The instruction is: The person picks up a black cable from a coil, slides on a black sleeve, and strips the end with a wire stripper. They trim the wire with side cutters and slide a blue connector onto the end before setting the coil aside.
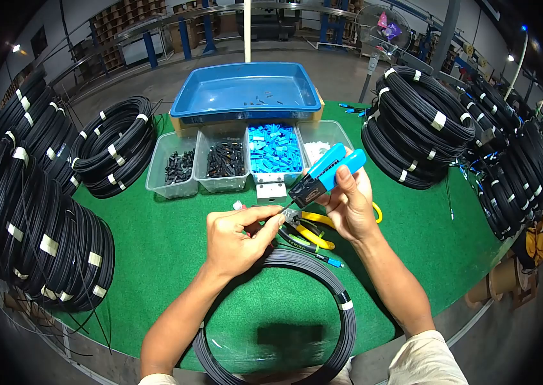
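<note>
My right hand (353, 208) grips a blue-handled cable stripper (324, 174) with a black head, thumb along its handle. Between the thumb and fingers of my left hand (236, 239) is the end of a thin black cable (288, 206), which meets the stripper's head. Below both hands a coil of black cable (346, 321) lies on the green mat, bound with white and black tape. A small blue connector (331, 261) on a cable end rests just above the coil. Pliers with yellow and black handles (313, 236) lie under my hands, partly hidden.
Clear bins hold black parts (224, 159), blue parts (274, 149) and white pieces (315, 151). Behind them stands a blue tray (245, 115) with a few small dark pieces. Stacked cable coils flank the green table (136, 256) on the left (46, 224) and right (412, 128).
</note>
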Tool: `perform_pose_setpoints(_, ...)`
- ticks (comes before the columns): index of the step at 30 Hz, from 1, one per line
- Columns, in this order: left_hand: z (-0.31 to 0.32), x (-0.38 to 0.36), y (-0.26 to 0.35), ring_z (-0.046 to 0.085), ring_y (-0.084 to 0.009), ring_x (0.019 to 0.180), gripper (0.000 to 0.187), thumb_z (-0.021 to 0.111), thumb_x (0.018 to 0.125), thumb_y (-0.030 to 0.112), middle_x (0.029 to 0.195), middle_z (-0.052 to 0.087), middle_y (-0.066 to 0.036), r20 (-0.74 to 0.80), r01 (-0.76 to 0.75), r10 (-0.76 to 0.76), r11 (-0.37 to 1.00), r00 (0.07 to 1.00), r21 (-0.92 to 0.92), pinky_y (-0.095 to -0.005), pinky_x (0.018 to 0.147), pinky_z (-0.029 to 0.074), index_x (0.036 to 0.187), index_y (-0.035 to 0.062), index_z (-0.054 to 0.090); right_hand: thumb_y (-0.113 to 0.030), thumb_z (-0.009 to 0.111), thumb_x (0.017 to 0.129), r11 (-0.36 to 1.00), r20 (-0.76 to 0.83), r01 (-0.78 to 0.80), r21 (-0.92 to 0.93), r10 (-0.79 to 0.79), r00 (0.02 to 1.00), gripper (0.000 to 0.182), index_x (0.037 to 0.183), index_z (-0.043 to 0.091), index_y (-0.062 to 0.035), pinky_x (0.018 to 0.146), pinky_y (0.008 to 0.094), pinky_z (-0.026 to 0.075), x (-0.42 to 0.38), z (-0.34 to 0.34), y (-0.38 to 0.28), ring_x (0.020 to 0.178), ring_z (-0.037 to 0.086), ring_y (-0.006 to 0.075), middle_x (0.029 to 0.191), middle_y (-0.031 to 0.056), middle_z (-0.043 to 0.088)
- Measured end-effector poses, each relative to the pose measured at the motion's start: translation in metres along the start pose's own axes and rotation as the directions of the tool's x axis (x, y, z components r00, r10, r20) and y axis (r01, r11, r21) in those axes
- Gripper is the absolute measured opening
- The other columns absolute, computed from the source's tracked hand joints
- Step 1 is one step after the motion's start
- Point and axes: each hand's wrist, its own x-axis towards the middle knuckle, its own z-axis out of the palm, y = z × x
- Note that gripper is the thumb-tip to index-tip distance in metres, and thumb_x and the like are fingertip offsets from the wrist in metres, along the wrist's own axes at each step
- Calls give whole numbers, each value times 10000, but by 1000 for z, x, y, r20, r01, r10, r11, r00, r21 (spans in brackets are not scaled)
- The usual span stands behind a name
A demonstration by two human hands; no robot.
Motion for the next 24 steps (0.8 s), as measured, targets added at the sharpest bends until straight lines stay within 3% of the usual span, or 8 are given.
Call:
perform_pose_setpoints(2,-2,0,0,690,-113,579,169,749,852,24,739,741,-90,82,92,-87,994,993,-56,-224,533,525,1009,-36,760,-287,727,925,993,123,28,112,-41,992,622,1383,352,-94,855,417,627,1,1,-3,1115,654,257,1198,99,583)
perform_pose_setpoints(3,-3,1,0,690,-113,579,169,749,852,24,739,741,-90,79,90,-86,994,993,-56,-224,533,525,1009,-36,760,-287,727,925,994,126,28,110,-42,991,622,1383,352,-94,855,417,627,1,-1,-3,1115,654,257,1198,99,583)
perform_pose_setpoints(6,-3,1,-4,710,-131,618,179,741,860,20,779,748,-106,122,132,-116,982,986,-136,-223,557,540,1029,-37,754,-283,732,910,979,144,97,179,-124,982,762,1474,265,-71,920,462,606,1,-7,0,1223,588,380,1305,179,520)
perform_pose_setpoints(10,-5,1,-11,730,-154,670,175,734,861,13,818,753,-119,133,83,-63,985,989,-154,-243,599,565,1025,-47,749,-267,742,902,966,174,102,237,-146,974,786,1486,254,-75,941,455,593,3,-15,-1,1254,561,392,1333,197,497)
perform_pose_setpoints(12,-7,1,-14,735,-159,686,179,733,858,11,832,754,-125,173,69,-49,991,984,-117,-249,609,569,1025,-51,746,-362,776,859,982,193,109,154,-138,972,889,1520,241,-103,1067,539,475,4,-18,-2,1260,555,386,1355,186,504)
perform_pose_setpoints(15,-6,1,-15,724,-148,653,151,729,844,1,800,753,-125,167,0,24,990,986,-142,-248,587,556,981,-55,754,-372,784,847,984,231,105,146,-138,963,915,1528,235,-104,1052,552,483,4,-24,-3,1254,561,375,1341,185,510)
perform_pose_setpoints(18,-6,-1,-9,692,-127,582,101,738,808,-7,720,741,-119,147,-70,81,995,986,-74,-245,546,538,895,-42,775,-287,782,869,952,305,100,288,-190,933,903,1530,205,-73,1062,485,485,3,-19,-1,1263,552,398,1356,203,502)
perform_pose_setpoints(24,1,-2,2,701,-147,563,128,768,772,21,704,739,-107,14,-244,243,969,970,50,-250,519,527,896,-8,784,-305,801,851,961,264,133,244,-198,944,928,1528,208,-77,1071,480,479,-3,-15,1,1273,547,389,1367,198,499)
